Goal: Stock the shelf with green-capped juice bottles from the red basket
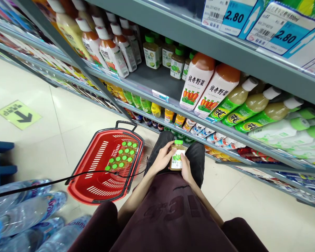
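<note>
I hold a small green-capped juice bottle (pixel 177 155) in front of my body with both hands. My left hand (pixel 163 158) grips its left side and my right hand (pixel 185 168) wraps its right side, fingers closed on it. To my left on the floor stands a red shopping basket (pixel 94 182) with several green-capped bottles (pixel 123 156) packed at its far end. More bottles of the same kind (pixel 165 54) stand at the back of the grey shelf (pixel 157 82) ahead.
The shelf holds orange-capped carrot juice bottles (pixel 208 87), white-capped bottles (pixel 105 45) and green-labelled bottles lying on their sides. Price tags (pixel 262 21) line the upper shelf. Large water bottles (pixel 23 217) lie bottom left beside a blue crate (pixel 0 164). A floor arrow sticker (pixel 19 114) is at left.
</note>
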Demonstrator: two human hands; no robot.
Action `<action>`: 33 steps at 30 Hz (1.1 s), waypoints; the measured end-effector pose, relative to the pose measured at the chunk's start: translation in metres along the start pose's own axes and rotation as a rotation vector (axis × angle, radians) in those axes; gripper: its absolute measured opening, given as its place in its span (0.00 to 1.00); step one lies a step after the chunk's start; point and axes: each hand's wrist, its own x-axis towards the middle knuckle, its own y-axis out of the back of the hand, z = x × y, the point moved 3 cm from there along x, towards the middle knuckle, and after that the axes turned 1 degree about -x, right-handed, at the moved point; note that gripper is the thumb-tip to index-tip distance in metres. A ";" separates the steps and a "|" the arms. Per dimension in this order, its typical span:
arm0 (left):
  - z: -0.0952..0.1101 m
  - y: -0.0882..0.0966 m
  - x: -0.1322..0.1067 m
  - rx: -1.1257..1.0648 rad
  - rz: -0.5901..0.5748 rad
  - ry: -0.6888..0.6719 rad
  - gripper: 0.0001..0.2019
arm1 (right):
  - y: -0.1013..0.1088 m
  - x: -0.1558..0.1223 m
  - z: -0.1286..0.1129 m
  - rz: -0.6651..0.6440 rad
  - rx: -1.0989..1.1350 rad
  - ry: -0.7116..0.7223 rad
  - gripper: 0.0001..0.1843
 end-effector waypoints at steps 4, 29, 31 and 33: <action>-0.002 0.000 -0.001 -0.014 0.031 -0.022 0.27 | 0.004 0.004 0.002 0.022 0.007 -0.001 0.29; 0.030 -0.012 -0.007 -0.465 -0.129 0.063 0.27 | 0.008 -0.006 0.019 -0.634 0.147 -0.388 0.41; 0.031 -0.011 -0.008 -0.450 -0.103 0.053 0.26 | 0.007 -0.006 0.019 -0.646 0.137 -0.394 0.40; 0.033 -0.011 -0.009 -0.441 -0.092 0.055 0.26 | 0.004 -0.006 0.018 -0.647 0.136 -0.405 0.40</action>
